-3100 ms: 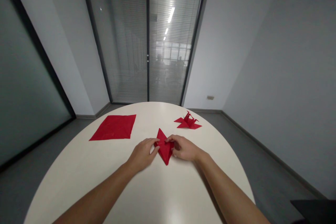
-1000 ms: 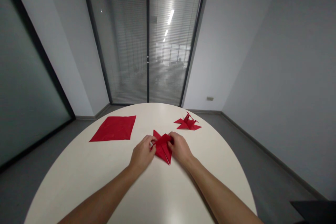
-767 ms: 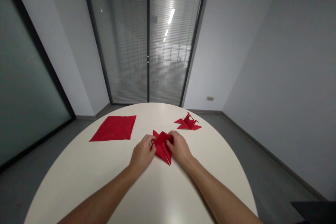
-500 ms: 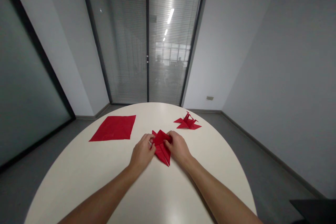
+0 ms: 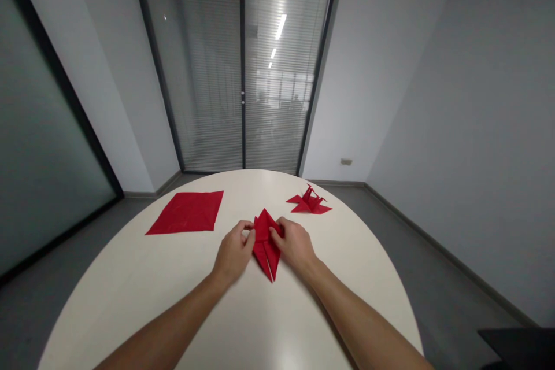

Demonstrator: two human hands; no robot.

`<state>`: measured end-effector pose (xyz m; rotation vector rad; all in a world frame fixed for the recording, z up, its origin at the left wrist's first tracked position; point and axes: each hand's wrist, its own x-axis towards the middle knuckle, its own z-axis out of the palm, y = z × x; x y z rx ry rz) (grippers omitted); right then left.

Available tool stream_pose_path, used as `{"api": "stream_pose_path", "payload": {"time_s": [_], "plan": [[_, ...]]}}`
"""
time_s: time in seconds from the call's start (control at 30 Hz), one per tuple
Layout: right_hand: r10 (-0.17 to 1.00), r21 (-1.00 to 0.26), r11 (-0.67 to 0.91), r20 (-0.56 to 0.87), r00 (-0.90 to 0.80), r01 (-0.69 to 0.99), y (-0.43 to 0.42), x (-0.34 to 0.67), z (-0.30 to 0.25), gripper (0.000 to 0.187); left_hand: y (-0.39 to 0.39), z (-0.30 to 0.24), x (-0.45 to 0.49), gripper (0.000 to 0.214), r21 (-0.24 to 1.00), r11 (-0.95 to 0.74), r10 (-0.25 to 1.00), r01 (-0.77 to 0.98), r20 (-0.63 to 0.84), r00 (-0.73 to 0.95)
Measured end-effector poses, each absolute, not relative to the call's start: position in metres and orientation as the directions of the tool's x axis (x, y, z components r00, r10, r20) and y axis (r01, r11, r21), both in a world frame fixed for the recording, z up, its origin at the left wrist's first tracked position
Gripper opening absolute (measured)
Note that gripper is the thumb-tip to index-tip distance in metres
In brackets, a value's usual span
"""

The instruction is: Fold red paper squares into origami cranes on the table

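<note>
**Folded red paper [image 5: 265, 243] gripped at one edge over a round white table [image 5: 277, 324]**

The folded red paper is placed over the middle of the table, one point aimed at the table's far edge and a split point at its near edge; whether it is fully rested on the surface cannot be told. Its right edge is gripped and partly hidden by the right hand [image 5: 297, 243], the thumb laid on top. Its left edge is met by the fingertips of the left hand [image 5: 234, 250], which are curled close together; whether paper is pinched there cannot be told.

Toward the table's far left edge, a flat red sheet [image 5: 187, 212] is spread out. Toward its far right edge, beyond the right hand, a red paper crane [image 5: 310, 203] is set with wings spread. Beyond the table, a glazed door [image 5: 286, 127] is backed by blinds. To the table's right, a dark object [image 5: 515, 344] is cut off by the view.
</note>
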<state>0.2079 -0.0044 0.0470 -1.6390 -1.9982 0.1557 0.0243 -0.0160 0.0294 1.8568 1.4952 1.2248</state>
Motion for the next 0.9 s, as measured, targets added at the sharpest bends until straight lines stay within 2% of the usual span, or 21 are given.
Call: {"api": "stream_pose_path", "payload": {"time_s": [0.13, 0.3, 0.47, 0.6, 0.77, 0.9], "plan": [[0.949, -0.416, 0.203, 0.308, -0.073, 0.887, -0.002, 0.210, 0.046, 0.026, -0.015, 0.027, 0.022, 0.023, 0.810, -0.335, 0.933, 0.481, 0.355, 0.053], [0.952, -0.414, 0.165, 0.305, -0.034, 0.895, 0.000, 0.212, 0.045, 0.035, -0.014, 0.021, 0.023, 0.017, 0.815, -0.308, 0.948, 0.491, 0.307, 0.085], [0.955, -0.363, 0.127, 0.297, -0.015, 0.923, 0.000, 0.213, 0.050, 0.044, -0.014, 0.022, 0.025, 0.020, 0.805, -0.306, 0.949, 0.508, 0.303, 0.091], [0.953, -0.346, 0.127, 0.302, -0.018, 0.930, 0.000, 0.212, 0.054, 0.042, -0.013, 0.021, 0.025, 0.022, 0.790, -0.315, 0.946, 0.525, 0.308, 0.104], [0.945, -0.399, 0.152, 0.327, -0.015, 0.904, 0.000, 0.211, 0.055, 0.031, -0.012, 0.018, 0.025, 0.022, 0.782, -0.318, 0.945, 0.536, 0.307, 0.114], [0.943, -0.436, 0.154, 0.332, 0.000, 0.887, 0.001, 0.212, 0.055, 0.038, -0.013, 0.018, 0.025, 0.023, 0.777, -0.339, 0.939, 0.530, 0.310, 0.146]]}}
